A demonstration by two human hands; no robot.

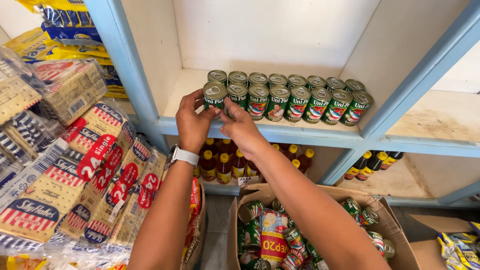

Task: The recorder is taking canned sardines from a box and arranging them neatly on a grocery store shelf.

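Two rows of green-labelled tin cans [300,95] with pull-tab lids stand on a white shelf [182,95] framed in light blue. My left hand [192,120], a white watch on its wrist, grips the leftmost front can [214,96] at the shelf edge. Fingertips of my right hand [240,127] touch the neighbouring can [237,96] and the same leftmost can. Both forearms reach up from the bottom of the view.
An open cardboard box [395,225] with several more green cans sits below on the floor. Stacked cracker packs [75,175] fill the left side. Small bottles with yellow caps [222,165] stand on the lower shelf. Dark bottles [372,165] stand lower right.
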